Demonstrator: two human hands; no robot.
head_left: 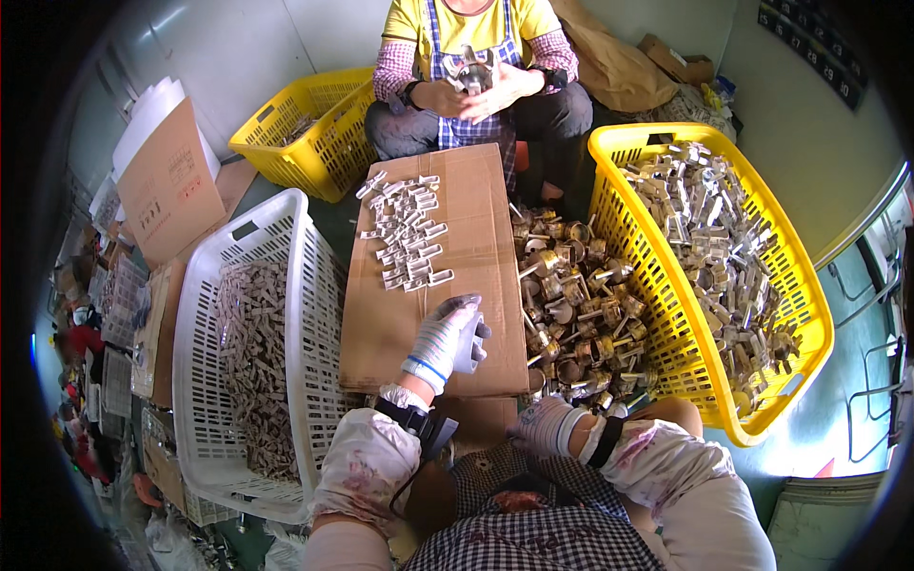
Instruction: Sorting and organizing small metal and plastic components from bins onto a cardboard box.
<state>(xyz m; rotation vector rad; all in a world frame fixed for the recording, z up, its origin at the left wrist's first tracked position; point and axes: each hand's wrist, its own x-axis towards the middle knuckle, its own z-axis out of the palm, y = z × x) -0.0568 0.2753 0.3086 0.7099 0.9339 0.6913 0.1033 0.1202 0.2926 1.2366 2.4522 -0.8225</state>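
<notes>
Light metal pcs (419, 251) on carton (438, 366) top, along L edge twd far-L corner; both hands gloved.

L hand (453, 338) over carton's near half, fingers bent; cannot tell if gripping. R hand (547, 426) just off near-R corner, fingers partly curled, grip likewise not determinable. Pcs judged stiff, light singly, not fragile, poss. slippery under gloves; best held mid-shank, thumb vs. forefinger. Count: carton, 1; pcs on it, approx. 2 doz. or more, overlap prevents exact fig.; yellow baskets (666, 319), 2; white basket (322, 333), 1, beyond carton's L edge; heap of cup-ended parts (576, 314), 1, beyond R edge, contents uncountable; co-worker (405, 29), 1, at far edge, w/ 1 metal part (469, 68) in both hands.
</notes>
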